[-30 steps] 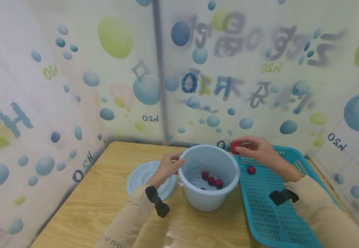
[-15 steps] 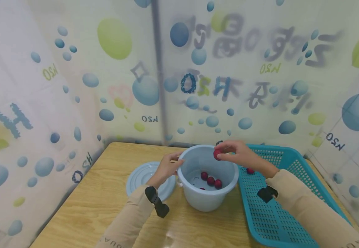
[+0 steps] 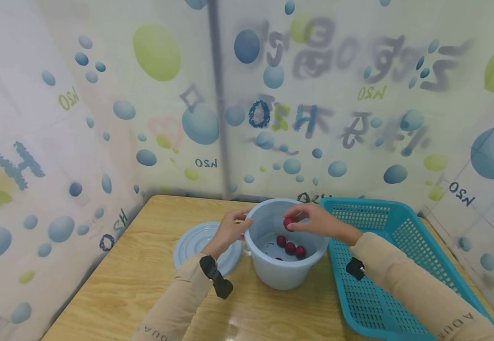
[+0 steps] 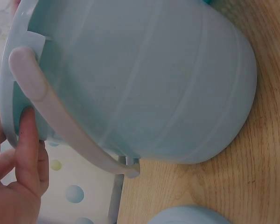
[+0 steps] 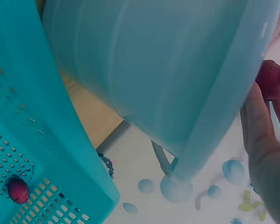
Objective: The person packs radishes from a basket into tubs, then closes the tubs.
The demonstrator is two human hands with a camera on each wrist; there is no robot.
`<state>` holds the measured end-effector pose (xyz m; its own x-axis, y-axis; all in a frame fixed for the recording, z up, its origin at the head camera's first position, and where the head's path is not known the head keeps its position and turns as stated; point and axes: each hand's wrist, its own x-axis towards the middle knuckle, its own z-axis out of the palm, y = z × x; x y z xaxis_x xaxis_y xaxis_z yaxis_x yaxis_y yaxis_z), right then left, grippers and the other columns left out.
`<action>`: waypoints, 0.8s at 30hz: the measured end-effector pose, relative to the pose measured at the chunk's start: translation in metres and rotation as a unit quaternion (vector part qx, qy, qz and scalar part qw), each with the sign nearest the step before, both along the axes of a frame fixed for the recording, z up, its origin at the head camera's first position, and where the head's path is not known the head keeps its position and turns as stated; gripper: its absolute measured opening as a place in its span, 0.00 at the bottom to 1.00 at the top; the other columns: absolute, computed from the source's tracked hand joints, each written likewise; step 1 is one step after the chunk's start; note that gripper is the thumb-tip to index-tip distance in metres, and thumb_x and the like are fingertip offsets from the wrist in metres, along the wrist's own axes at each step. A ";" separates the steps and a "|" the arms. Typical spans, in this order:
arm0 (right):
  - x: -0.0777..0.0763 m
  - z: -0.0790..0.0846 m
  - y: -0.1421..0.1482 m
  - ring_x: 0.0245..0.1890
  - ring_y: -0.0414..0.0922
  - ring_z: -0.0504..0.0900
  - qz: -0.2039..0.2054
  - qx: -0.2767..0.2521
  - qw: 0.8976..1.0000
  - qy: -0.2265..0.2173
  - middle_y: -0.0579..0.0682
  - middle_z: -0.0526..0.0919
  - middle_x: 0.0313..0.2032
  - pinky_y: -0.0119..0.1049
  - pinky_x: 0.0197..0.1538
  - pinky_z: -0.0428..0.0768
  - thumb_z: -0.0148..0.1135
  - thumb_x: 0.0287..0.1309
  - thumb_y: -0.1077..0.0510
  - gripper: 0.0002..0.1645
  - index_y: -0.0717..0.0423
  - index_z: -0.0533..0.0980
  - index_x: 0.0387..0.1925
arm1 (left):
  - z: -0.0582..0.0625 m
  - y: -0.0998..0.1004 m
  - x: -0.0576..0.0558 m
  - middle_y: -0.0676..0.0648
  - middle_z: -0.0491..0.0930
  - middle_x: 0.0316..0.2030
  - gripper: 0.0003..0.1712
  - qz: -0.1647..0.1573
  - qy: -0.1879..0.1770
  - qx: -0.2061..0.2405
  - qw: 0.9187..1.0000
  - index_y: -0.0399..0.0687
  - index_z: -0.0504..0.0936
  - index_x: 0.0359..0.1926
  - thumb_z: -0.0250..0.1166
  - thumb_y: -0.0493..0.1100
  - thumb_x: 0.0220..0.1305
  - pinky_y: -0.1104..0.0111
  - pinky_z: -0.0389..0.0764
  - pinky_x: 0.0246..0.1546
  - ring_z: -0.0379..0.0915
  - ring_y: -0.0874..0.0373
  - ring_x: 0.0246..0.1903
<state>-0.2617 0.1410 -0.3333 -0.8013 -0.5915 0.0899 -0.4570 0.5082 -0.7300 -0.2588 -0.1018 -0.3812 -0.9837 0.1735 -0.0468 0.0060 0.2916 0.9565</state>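
A light blue bucket (image 3: 282, 277) stands upright on the table, several red radishes (image 3: 290, 248) lying on its bottom. My left hand (image 3: 231, 230) grips the bucket's left rim; in the left wrist view its fingers (image 4: 28, 154) curl under the rim beside the pale handle (image 4: 60, 119). Over the bucket's mouth, my right hand (image 3: 315, 219) pinches a round red radish (image 3: 288, 223) between thumb and fingertips. The right wrist view shows that radish (image 5: 272, 80) at the bucket's rim, partly hidden by it.
A teal perforated basket (image 3: 344, 303) sits to the bucket's right, with one radish (image 5: 18, 190) in it, seen in the right wrist view. A light blue lid (image 3: 187, 246) lies left of the bucket. A patterned curtain (image 3: 178, 118) stands behind the table (image 3: 144, 265).
My right hand has carried the radish leftward from above the basket, across the rim, and down into the bucket's mouth. The left hand has stayed on the rim.
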 end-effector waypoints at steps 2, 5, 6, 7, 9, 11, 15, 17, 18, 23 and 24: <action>0.000 -0.001 -0.001 0.43 0.53 0.76 -0.008 0.006 1.000 0.001 0.52 0.79 0.39 0.42 0.40 0.78 0.63 0.50 0.59 0.17 0.61 0.75 0.43 | -0.001 0.000 -0.001 0.41 0.71 0.43 0.22 -0.001 0.004 -0.002 1.000 0.50 0.71 0.57 0.56 0.40 0.61 0.66 0.79 0.28 0.73 0.47 0.42; 0.000 -0.003 -0.002 0.43 0.53 0.76 -0.027 0.016 1.000 -0.002 0.52 0.79 0.39 0.41 0.40 0.78 0.63 0.50 0.59 0.17 0.60 0.75 0.43 | 0.002 0.001 0.001 0.41 0.71 0.42 0.22 -0.003 0.009 -0.003 1.000 0.49 0.70 0.57 0.55 0.40 0.61 0.66 0.79 0.27 0.73 0.48 0.41; 0.000 -0.004 -0.003 0.43 0.53 0.76 -0.033 0.019 0.999 -0.001 0.52 0.79 0.39 0.41 0.40 0.78 0.63 0.49 0.59 0.17 0.60 0.75 0.43 | 0.002 0.001 0.001 0.41 0.71 0.42 0.22 -0.003 0.009 -0.003 1.000 0.49 0.70 0.57 0.55 0.40 0.61 0.66 0.79 0.27 0.73 0.48 0.40; 0.000 -0.005 -0.003 0.43 0.53 0.76 -0.039 0.022 0.999 0.000 0.52 0.79 0.38 0.41 0.39 0.78 0.63 0.49 0.59 0.16 0.59 0.76 0.42 | 0.002 0.000 0.001 0.41 0.71 0.42 0.22 -0.004 0.009 -0.002 1.000 0.49 0.70 0.58 0.56 0.40 0.61 0.66 0.79 0.27 0.73 0.48 0.41; -0.001 -0.008 -0.003 0.43 0.52 0.77 -0.046 0.029 0.998 0.010 0.52 0.79 0.38 0.41 0.39 0.79 0.63 0.49 0.59 0.16 0.59 0.76 0.42 | 0.002 0.001 0.001 0.40 0.71 0.43 0.23 -0.003 0.006 -0.001 1.000 0.49 0.70 0.58 0.56 0.40 0.61 0.66 0.79 0.27 0.73 0.48 0.40; -0.002 -0.010 -0.003 0.43 0.52 0.76 -0.048 0.030 0.998 0.017 0.52 0.79 0.39 0.41 0.39 0.79 0.64 0.49 0.59 0.17 0.59 0.76 0.42 | -0.002 0.000 -0.001 0.41 0.71 0.43 0.23 -0.001 0.006 -0.001 1.000 0.50 0.70 0.58 0.56 0.41 0.61 0.66 0.79 0.27 0.73 0.49 0.40; -0.003 -0.013 -0.001 0.45 0.53 0.76 -0.044 0.029 0.998 0.026 0.56 0.78 0.43 0.42 0.41 0.78 0.63 0.49 0.59 0.20 0.62 0.74 0.45 | -0.002 0.001 -0.002 0.41 0.71 0.43 0.22 0.000 0.009 0.000 1.000 0.50 0.71 0.57 0.56 0.40 0.61 0.66 0.79 0.26 0.74 0.49 0.40; -0.003 -0.014 -0.001 0.46 0.53 0.76 -0.045 0.025 0.998 0.023 0.58 0.77 0.46 0.41 0.41 0.78 0.63 0.49 0.60 0.21 0.62 0.73 0.46 | -0.002 0.001 -0.002 0.41 0.71 0.42 0.21 0.002 0.012 0.002 1.000 0.50 0.71 0.57 0.56 0.40 0.61 0.66 0.79 0.26 0.74 0.49 0.40; -0.003 -0.014 0.000 0.46 0.54 0.75 -0.045 0.023 0.998 0.022 0.58 0.76 0.47 0.41 0.41 0.78 0.63 0.49 0.60 0.22 0.62 0.73 0.47 | -0.002 0.001 -0.002 0.41 0.71 0.42 0.21 0.003 0.014 0.002 1.000 0.50 0.71 0.57 0.56 0.40 0.61 0.66 0.79 0.25 0.74 0.49 0.39; -0.003 -0.012 0.002 0.47 0.56 0.74 -0.034 0.008 0.999 0.014 0.60 0.75 0.48 0.39 0.41 0.78 0.63 0.48 0.60 0.24 0.65 0.72 0.48 | -0.003 0.001 -0.001 0.41 0.71 0.41 0.21 0.000 0.015 0.017 1.000 0.50 0.72 0.56 0.56 0.38 0.61 0.65 0.80 0.26 0.75 0.47 0.40; -0.002 -0.012 0.003 0.47 0.57 0.74 -0.031 0.005 0.999 0.014 0.61 0.74 0.48 0.39 0.41 0.78 0.63 0.48 0.60 0.24 0.65 0.71 0.48 | -0.003 0.001 -0.001 0.41 0.71 0.41 0.21 -0.001 0.015 0.021 1.000 0.49 0.72 0.56 0.56 0.38 0.61 0.64 0.80 0.26 0.74 0.46 0.40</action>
<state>-0.2640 0.1437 -0.3450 -0.8336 -0.5420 0.1064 -0.4441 0.5431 -0.7126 -0.2601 -0.1006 -0.3841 -0.9842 0.1770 -0.0097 0.0355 0.2505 0.9675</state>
